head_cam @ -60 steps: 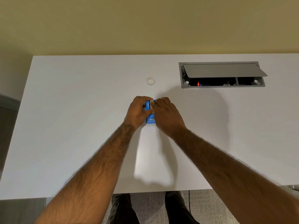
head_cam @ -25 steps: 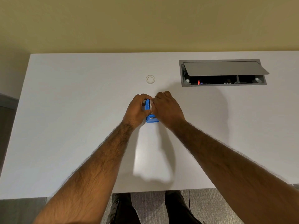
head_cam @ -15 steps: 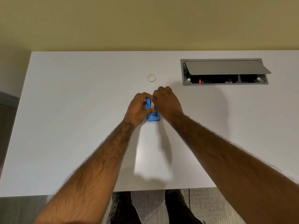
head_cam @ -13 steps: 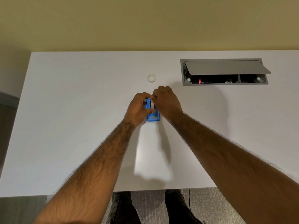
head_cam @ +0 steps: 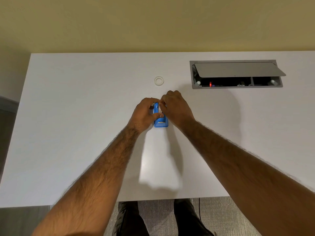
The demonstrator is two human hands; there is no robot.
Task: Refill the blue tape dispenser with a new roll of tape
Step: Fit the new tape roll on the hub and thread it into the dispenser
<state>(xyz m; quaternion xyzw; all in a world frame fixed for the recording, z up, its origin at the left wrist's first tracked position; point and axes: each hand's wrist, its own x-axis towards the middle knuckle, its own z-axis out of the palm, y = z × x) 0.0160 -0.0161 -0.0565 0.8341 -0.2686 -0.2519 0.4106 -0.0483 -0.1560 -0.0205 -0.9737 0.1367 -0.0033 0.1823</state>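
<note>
The blue tape dispenser (head_cam: 160, 123) stands on the white desk (head_cam: 68, 133), its metal cutter end pointing toward me. My left hand (head_cam: 144, 114) grips its left side. My right hand (head_cam: 176, 108) closes over its top right, fingertips pinching at a whitish roll seated in the dispenser's cradle; the roll is mostly hidden by my fingers. A small clear ring, an empty tape core or spare roll (head_cam: 159, 81), lies flat on the desk a little beyond my hands.
A grey cable hatch (head_cam: 237, 74) with its lid propped open is set into the desk at the back right. A yellow wall rises behind the desk's far edge. My legs and grey carpet show below the near edge.
My right hand has slid slightly back off the cutter end, uncovering more of the dispenser's front. Both hands stay on the dispenser, which has hardly moved.
</note>
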